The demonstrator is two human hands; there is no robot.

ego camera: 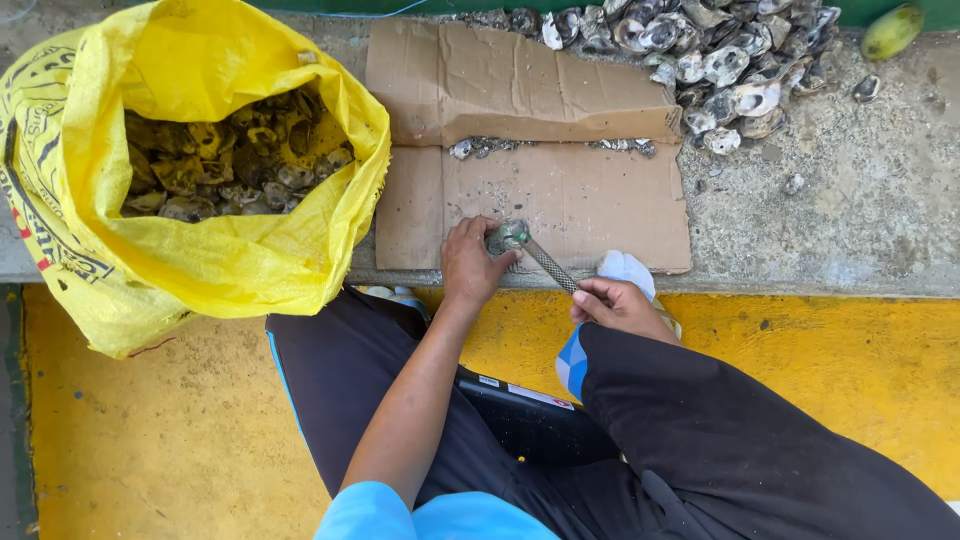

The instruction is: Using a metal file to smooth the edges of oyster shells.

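Far to the left of my hands stands the yellow sack, open and full of oysters. My left hand presses one oyster down on the cardboard, fingers closed over it. My right hand is clamped around the metal rod, whose tip touches that oyster; the pile of shells lies beyond, up to the right.

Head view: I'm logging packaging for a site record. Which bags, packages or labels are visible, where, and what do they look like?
Yellow woven sack: left, open-topped, dark and red print, full of shells.
Flattened cardboard: centre, brown, unprinted.
Small white label: on a black object between the legs.
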